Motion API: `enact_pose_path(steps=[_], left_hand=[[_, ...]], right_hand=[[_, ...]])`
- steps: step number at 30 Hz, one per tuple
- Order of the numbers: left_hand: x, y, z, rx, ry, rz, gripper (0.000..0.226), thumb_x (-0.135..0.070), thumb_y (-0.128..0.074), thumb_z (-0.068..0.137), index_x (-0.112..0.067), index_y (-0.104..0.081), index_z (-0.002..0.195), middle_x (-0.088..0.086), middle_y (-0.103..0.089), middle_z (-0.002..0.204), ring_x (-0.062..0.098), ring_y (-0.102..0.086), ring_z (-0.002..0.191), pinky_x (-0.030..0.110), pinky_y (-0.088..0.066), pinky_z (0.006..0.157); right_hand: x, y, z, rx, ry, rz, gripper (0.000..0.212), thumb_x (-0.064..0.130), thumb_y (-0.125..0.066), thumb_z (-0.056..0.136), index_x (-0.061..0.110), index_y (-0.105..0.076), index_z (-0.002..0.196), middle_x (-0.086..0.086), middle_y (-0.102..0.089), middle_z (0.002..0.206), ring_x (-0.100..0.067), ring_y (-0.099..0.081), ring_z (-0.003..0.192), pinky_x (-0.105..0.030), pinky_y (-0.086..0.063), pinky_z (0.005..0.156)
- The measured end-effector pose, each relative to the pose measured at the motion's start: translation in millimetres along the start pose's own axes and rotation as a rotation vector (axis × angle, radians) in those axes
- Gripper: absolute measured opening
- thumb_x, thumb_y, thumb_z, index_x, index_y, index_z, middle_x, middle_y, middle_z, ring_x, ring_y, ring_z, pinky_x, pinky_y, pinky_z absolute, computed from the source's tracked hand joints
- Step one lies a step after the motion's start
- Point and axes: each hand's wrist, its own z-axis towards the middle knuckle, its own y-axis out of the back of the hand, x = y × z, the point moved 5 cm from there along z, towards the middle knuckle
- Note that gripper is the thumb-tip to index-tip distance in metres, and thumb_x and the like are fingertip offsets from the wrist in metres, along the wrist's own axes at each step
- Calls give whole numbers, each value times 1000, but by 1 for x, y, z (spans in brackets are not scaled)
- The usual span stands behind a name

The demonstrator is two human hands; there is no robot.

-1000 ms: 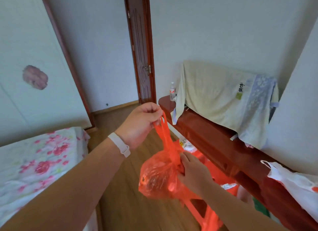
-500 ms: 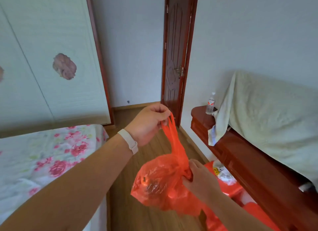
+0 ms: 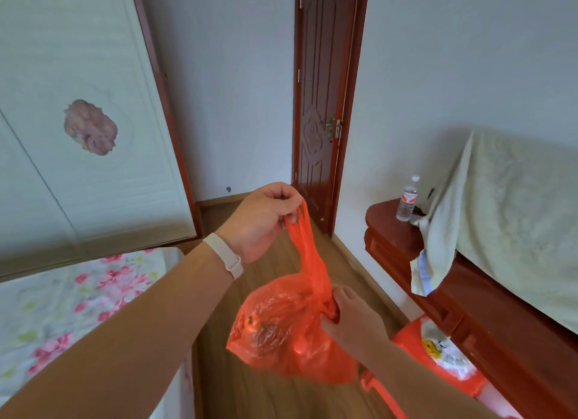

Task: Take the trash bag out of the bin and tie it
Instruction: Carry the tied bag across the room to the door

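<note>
An orange-red trash bag (image 3: 275,328) hangs in the air in front of me, bulging with dark contents. My left hand (image 3: 262,218), with a white wristband, pinches the bag's two handle strips and holds them stretched upward. My right hand (image 3: 347,315) grips the bag's bunched neck just below those strips. Low at the right stands an orange-red bin (image 3: 416,346) with white wrappers inside; a second orange-red bag lines it.
A bed with a rose-print sheet (image 3: 62,300) is at the left. A dark red wooden cabinet (image 3: 469,309) runs along the right wall, draped with a pale cloth (image 3: 506,218) and holding a water bottle (image 3: 406,203). A wooden door (image 3: 322,106) is ahead; the floor is wood.
My view has swung left and the door has come to the middle. Both hands keep their grip on the bag; the handles stay stretched upward.
</note>
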Motion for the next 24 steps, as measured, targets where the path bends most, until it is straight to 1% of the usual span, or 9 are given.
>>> enact_pose_path(steps=[4,9,12,15,17,20,24], left_hand=[[25,23,67,-32,18,46,20,-2,-53,90,-9,-59,72,9,-50,65,13,-46,55,22,-40,56],[42,51,165,-71,58,80,21,-3,-55,89,-10,-60,70,9,-51,68,13,-48,54,20,-42,53],[40,65,223,-102,52,72,23,-2,-55,88,-11,-61,68,10,-52,68,13,-48,54,20,-42,53],[35,77,270,-114,27,83,22,-2,-55,88,-11,-61,69,4,-55,60,12,-49,52,25,-40,57],[35,86,296,-120,28,60,20,-1,-54,88,-9,-60,71,1,-54,56,12,-49,52,27,-40,59],[37,104,337,-105,21,47,18,-2,-54,88,-8,-61,73,0,-54,56,12,-49,53,29,-42,63],[51,130,393,-66,17,-12,20,-2,-55,88,-10,-62,70,2,-54,58,12,-49,54,27,-43,61]], right_hand=[[-11,-28,73,27,6,62,61,61,-48,77,38,-39,133,19,-50,129,-5,-56,105,-27,-53,79],[-28,-50,176,90,23,153,66,61,-50,75,40,-37,136,16,-51,130,-9,-58,109,-36,-55,85],[-35,-51,242,113,38,172,67,63,-49,76,41,-34,138,15,-51,130,-9,-60,104,-35,-56,82],[-39,-47,300,108,58,169,64,60,-51,78,43,-33,137,16,-52,128,-8,-62,100,-34,-58,79],[-42,-49,328,112,52,166,64,60,-53,79,43,-32,138,15,-53,129,-8,-62,99,-33,-58,80],[-44,-52,372,113,63,139,69,64,-50,78,43,-28,141,15,-51,133,-10,-59,107,-35,-57,84],[-51,-59,427,122,51,135,71,62,-48,77,40,-31,142,15,-48,137,-10,-54,114,-34,-53,88]])
